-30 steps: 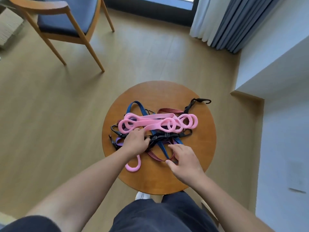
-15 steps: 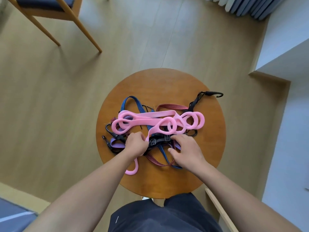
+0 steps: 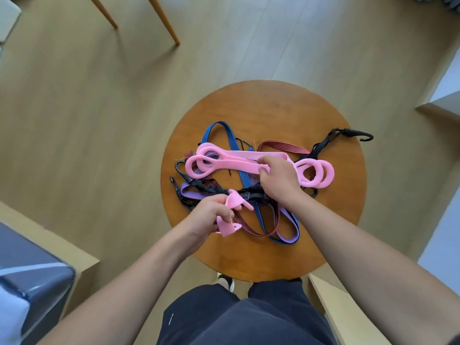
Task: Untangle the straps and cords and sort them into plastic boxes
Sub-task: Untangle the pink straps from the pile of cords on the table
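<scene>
Round tabletop (image 3: 273,108), frame centre, bearing a tangle (image 3: 245,181) of blue, red, purple and black cords. Across it lies a pink looped strap (image 3: 231,160); right hand (image 3: 280,179) grips the strap's middle, left hand (image 3: 211,216) pinches a pink end at the tangle's lower left.

Your tangle mixes plain pink bands (image 3: 239,160), a blue strap (image 3: 230,135) ribbed with thin dark lines along its length, a dark red strap (image 3: 281,145) striped lengthwise in black, and a plain lilac strap (image 3: 290,232). The hooks (image 3: 358,133) and the buckled strap (image 3: 251,195) among them are solid black. Your table (image 3: 273,108) is warm orange-brown wood with faint grain, the floor (image 3: 99,120) pale tan planks, the chair legs (image 3: 161,21) a lighter honey wood, and your trousers (image 3: 249,319) dark navy.
</scene>
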